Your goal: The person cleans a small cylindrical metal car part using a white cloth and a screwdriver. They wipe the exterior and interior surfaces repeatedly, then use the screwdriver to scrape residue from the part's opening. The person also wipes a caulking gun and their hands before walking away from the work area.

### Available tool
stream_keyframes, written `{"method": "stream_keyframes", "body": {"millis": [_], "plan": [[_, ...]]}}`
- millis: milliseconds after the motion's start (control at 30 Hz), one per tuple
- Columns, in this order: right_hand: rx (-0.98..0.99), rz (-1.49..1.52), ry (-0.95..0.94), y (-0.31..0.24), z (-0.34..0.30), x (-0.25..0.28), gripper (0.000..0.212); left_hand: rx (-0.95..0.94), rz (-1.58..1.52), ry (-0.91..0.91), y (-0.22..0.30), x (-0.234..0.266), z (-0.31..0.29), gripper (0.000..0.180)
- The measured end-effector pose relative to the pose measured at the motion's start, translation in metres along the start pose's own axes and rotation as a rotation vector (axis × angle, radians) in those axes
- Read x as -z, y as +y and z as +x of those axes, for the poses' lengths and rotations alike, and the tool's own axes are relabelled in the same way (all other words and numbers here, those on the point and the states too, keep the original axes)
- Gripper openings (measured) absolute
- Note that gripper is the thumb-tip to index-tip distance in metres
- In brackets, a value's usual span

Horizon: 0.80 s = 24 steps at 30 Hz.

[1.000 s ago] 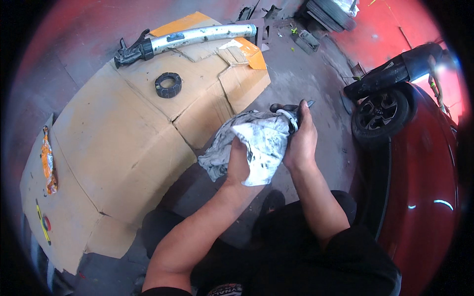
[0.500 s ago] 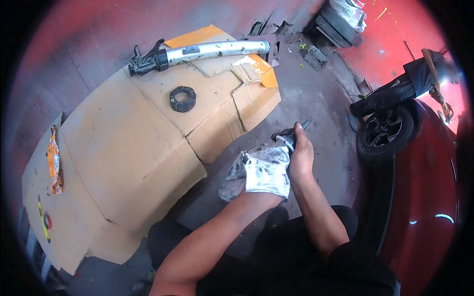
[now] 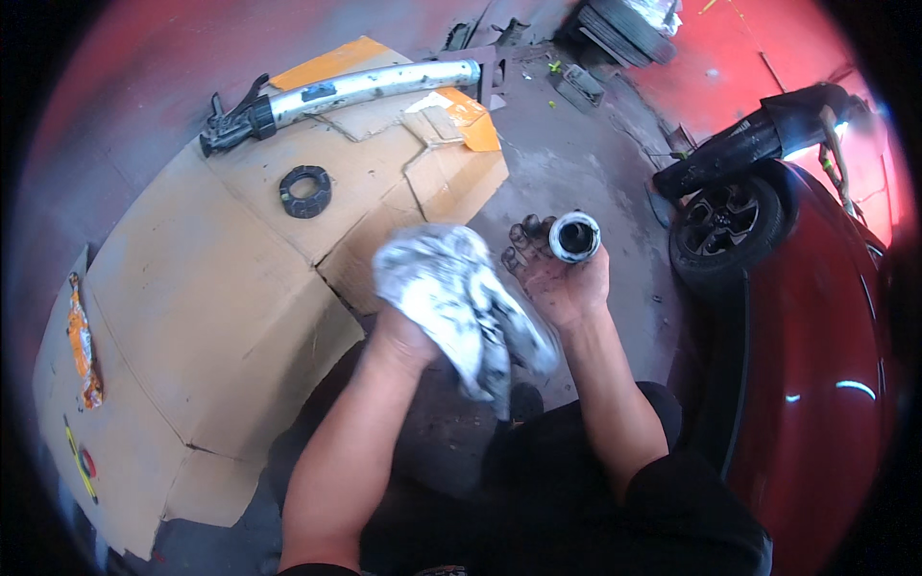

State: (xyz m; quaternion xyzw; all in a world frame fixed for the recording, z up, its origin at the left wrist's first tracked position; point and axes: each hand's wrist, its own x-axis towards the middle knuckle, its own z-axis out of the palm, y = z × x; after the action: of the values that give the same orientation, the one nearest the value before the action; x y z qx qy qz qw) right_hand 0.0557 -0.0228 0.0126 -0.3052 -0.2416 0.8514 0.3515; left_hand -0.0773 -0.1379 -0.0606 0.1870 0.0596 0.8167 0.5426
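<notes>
In my left hand point(image 3: 401, 336) is a bunched, black-stained white cloth point(image 3: 437, 278), blurred by motion; it covers most of my fingers. My right hand point(image 3: 571, 283) is palm up with dark-smeared fingers, holding a nozzle point(image 3: 576, 238) with its wide, hollow end facing up. Dark residue lines the inside of the nozzle. On the cardboard point(image 3: 221, 298) to the left lies a sealant gun point(image 3: 365, 94) with a silver barrel and black handle. A black plastic ring point(image 3: 304, 192) sits just below it.
An orange foil pack point(image 3: 84, 341), a yellow cutter knife point(image 3: 81, 461) and a small red ring point(image 3: 87, 463) lie at the cardboard's left. At the right stands a dark red car point(image 3: 816, 384); a person point(image 3: 768, 130) in dark clothes is by its wheel point(image 3: 725, 226). Tyres point(image 3: 624, 34) lie at the back.
My hands have come apart: the left has moved left with the cloth, away from the nozzle. The right hand has turned palm up, so the nozzle's wide end now shows instead of its pointed tip.
</notes>
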Motion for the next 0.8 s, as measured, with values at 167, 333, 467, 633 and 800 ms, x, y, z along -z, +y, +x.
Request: {"method": "stream_keyframes", "body": {"millis": [167,333,467,633,800], "plan": [[-0.013,-0.014,0.019,0.01,0.002,0.004,0.042,-0.006,-0.056,0.3,0.001,-0.019,-0.006,0.029],[0.015,-0.048,0.017,0.019,0.002,-0.003,0.044,-0.371,1.146,0.087,-0.007,-0.014,-0.014,0.033],[0.07,-0.023,0.098,0.022,0.01,0.002,0.045,-0.615,1.688,-0.08,-0.019,-0.023,-0.035,0.043],[0.037,-0.11,-0.062,0.027,0.003,-0.001,0.042,-0.033,1.558,-0.128,-0.017,-0.047,-0.034,0.048],[0.071,-0.279,0.147,0.032,0.005,0.002,0.044,0.119,1.668,-0.045,-0.033,-0.053,-0.024,0.052]]}}
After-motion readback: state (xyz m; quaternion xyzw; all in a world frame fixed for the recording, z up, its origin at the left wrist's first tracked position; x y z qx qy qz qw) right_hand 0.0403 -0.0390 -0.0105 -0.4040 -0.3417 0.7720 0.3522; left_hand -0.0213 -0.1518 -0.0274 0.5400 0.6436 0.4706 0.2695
